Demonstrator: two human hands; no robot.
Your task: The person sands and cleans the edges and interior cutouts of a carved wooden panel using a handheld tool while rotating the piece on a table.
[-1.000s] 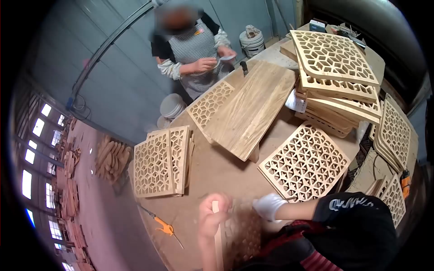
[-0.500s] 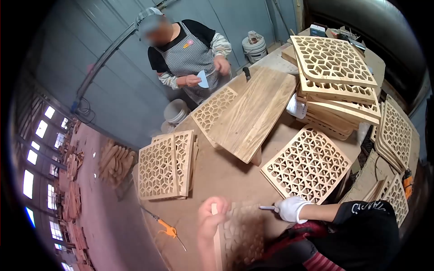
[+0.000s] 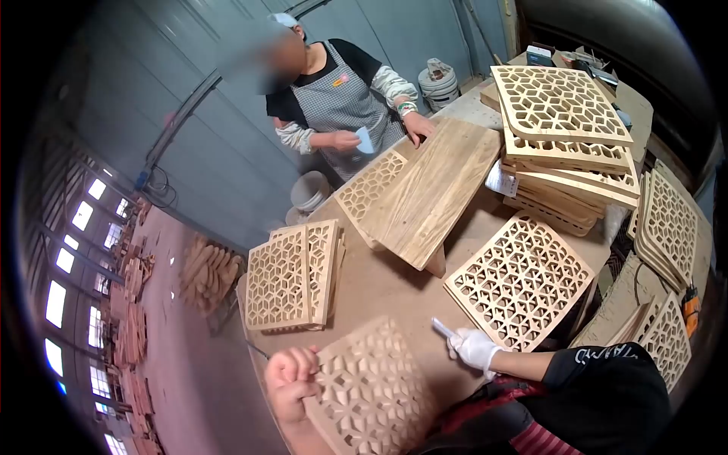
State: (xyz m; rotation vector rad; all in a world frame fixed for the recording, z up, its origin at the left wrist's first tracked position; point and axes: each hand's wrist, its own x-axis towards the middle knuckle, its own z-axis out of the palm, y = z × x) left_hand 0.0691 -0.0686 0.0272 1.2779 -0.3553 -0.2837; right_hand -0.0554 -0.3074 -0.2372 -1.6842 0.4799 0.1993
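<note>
Lattice panel (image 3: 371, 387) tilts at the near side of the worktop (image 3: 394, 299), its edge pinched in my bare left grip (image 3: 292, 383); whether it touches the surface beneath, I cannot tell. My gloved right grip (image 3: 474, 350) is wrapped around a slim tool (image 3: 442, 328), its tip apart from the panel. I judge the step in hand to be angling and steadying; bringing both together would call for a firm hold and a careful approach to the cutouts.
</note>
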